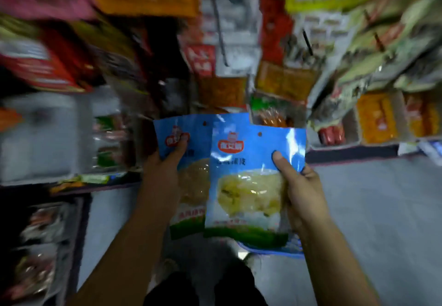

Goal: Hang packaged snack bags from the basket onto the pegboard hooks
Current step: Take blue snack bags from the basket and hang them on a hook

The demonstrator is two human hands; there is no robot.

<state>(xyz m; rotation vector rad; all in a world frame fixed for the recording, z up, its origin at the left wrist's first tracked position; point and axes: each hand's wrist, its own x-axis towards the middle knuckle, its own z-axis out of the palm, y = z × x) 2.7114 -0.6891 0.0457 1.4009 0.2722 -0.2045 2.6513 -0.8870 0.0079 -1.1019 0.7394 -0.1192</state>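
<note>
**Two snack bags held in front of the display**

The front bag [251,183] is a blue packet with a clear window showing pale yellow contents, a red logo at top left, a green band along the bottom and a round hang hole near the top edge. It is held upright at centre frame, overlapping the right side of the rear bag [186,162], which carries the same print and its own hang hole. A further blue edge shows behind the lower right corner of the front bag; whether it is another packet cannot be told.

The right hand [303,193] grips the front bag at its right edge: thumb pressed flat on the face, remaining fingers curled behind. The left hand [165,169] grips the rear bag at its left edge: thumb tip on the red logo, fingers behind the packet and hidden.

Both bags are clear of the hooks. One hook [221,40] projects from the white pegboard [239,30] directly above the bags; a dark hook [308,42] stands to its right. Packets hang all around, blurred.

White trays [351,124] on the right shelf hold orange and red packets. A shelf [38,136] at left carries clear-wrapped goods. The floor [382,210] is pale grey
</note>
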